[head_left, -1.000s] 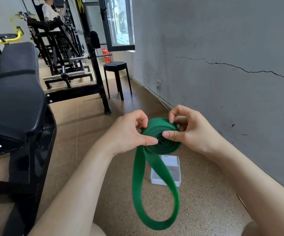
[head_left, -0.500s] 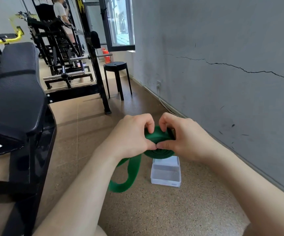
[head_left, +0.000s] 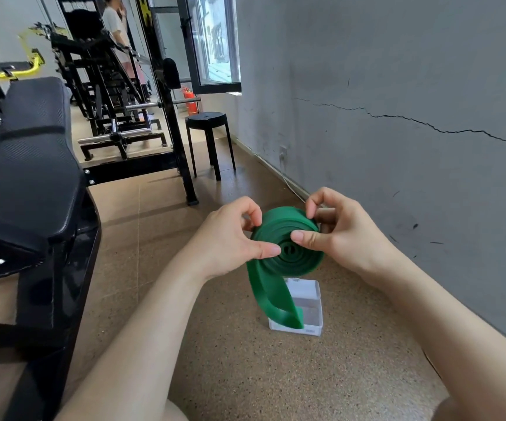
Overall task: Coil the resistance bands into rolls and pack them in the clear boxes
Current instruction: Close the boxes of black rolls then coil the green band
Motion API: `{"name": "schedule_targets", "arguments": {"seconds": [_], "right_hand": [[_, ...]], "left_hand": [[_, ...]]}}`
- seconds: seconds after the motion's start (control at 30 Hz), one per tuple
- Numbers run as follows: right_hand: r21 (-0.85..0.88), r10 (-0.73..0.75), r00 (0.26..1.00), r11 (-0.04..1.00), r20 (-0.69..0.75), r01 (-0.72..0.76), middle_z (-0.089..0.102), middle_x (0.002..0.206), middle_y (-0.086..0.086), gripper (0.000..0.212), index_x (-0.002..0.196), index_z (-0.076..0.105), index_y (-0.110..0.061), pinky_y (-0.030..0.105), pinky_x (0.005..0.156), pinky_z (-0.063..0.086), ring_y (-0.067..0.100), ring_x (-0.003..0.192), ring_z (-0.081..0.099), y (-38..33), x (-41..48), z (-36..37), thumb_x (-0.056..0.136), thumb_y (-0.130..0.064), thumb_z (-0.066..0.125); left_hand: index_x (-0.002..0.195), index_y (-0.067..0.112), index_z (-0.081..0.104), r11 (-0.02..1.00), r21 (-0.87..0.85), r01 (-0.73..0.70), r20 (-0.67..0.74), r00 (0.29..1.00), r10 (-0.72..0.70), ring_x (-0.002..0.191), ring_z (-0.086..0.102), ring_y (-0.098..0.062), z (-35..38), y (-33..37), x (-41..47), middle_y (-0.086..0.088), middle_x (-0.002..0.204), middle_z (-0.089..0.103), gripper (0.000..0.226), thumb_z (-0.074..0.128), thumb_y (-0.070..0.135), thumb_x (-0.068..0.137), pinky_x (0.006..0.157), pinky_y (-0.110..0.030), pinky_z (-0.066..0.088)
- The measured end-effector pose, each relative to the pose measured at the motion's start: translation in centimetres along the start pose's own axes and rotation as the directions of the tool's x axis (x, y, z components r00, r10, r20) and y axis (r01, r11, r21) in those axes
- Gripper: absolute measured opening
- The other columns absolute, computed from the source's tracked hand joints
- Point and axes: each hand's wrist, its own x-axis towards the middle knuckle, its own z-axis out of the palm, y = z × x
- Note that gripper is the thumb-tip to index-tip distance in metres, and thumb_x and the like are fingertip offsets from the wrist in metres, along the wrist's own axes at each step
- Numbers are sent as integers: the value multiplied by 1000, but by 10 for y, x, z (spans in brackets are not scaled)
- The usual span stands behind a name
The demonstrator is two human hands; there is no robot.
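A green resistance band point(head_left: 279, 241) is wound into a thick flat roll held in the air in front of me. My left hand point(head_left: 230, 241) pinches the roll's left side, thumb on its face and fingers over the top. My right hand point(head_left: 342, 235) grips the right side, thumb pressed near the coil's centre. A short loose loop of the band hangs below the roll. Under it, on the floor, lies a clear plastic box point(head_left: 309, 305), partly hidden by the hanging loop.
A black padded weight bench point(head_left: 30, 177) stands close on my left. A grey cracked wall point(head_left: 397, 117) runs along the right. Further back are a black stool point(head_left: 207, 123), a black rack with a barbell point(head_left: 130, 117), and a person point(head_left: 115, 22) standing.
The hanging loop has grown much shorter as more band went onto the roll. The roll is thicker and its face is turned toward me again. The person in the background has shifted.
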Motion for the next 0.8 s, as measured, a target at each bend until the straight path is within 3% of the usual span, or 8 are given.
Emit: {"name": "schedule_targets", "arguments": {"seconds": [0.13,0.2,0.3,0.4,0.47,0.6,0.67,0.8], "right_hand": [[-1,33,999,999,31,-33,66,73,7,32,83,45,-9,21,49,45,5,51,56,3,1,-4,78,-4,76],[-254,9,996,967,92,15,65,75,5,35,84,45,-15,32,54,48,12,57,52,2,2,-9,78,-16,79],[-676,12,989,731,146,91,55,70,-9,41,87,45,-25,37,62,45,14,62,50,-6,-1,-9,72,-34,81],[-769,53,974,624,220,140,48,68,-7,44,88,40,-25,34,58,39,17,65,48,-10,-2,6,71,-35,80],[-750,10,977,642,213,157,49,67,-6,47,77,36,-27,34,57,38,17,64,45,-4,-1,7,68,-32,82],[-644,-59,995,759,80,97,55,67,1,47,68,37,-26,36,61,43,20,62,46,1,0,-3,66,-28,85],[-534,-58,998,843,35,68,57,68,2,45,68,40,-23,37,59,46,19,61,49,4,1,-6,66,-23,86],[-229,-33,999,973,-16,29,56,64,-3,45,67,40,-17,24,50,41,6,50,44,10,4,-14,70,-8,84]], "left_hand": [[72,26,46,998,52,-35,-29,999,36,54,53,-19,1,3,1,-1,63,61,44,89,24,59,59,-45,53],[71,27,45,989,134,-58,-29,998,63,51,44,-15,2,4,1,4,58,53,45,89,26,59,53,-40,46],[71,30,43,948,304,-96,33,995,90,53,40,-8,6,8,-2,10,60,46,45,87,31,60,53,-28,32],[71,32,42,913,388,-128,97,991,97,56,42,-10,9,10,-3,9,61,48,45,86,34,61,54,-28,32],[70,32,43,924,364,-116,91,992,89,56,43,-10,10,10,-3,9,61,49,44,86,32,62,55,-29,36],[73,29,49,985,146,-94,6,996,94,51,43,-8,7,8,-1,2,68,60,40,87,27,62,57,-30,43],[75,27,50,996,55,-68,-23,997,70,51,45,-8,4,5,1,-3,81,69,39,87,29,62,59,-33,48],[75,37,49,1000,-6,-22,-3,1000,22,72,60,-12,0,0,2,5,88,68,43,84,47,53,76,-48,56]]}}
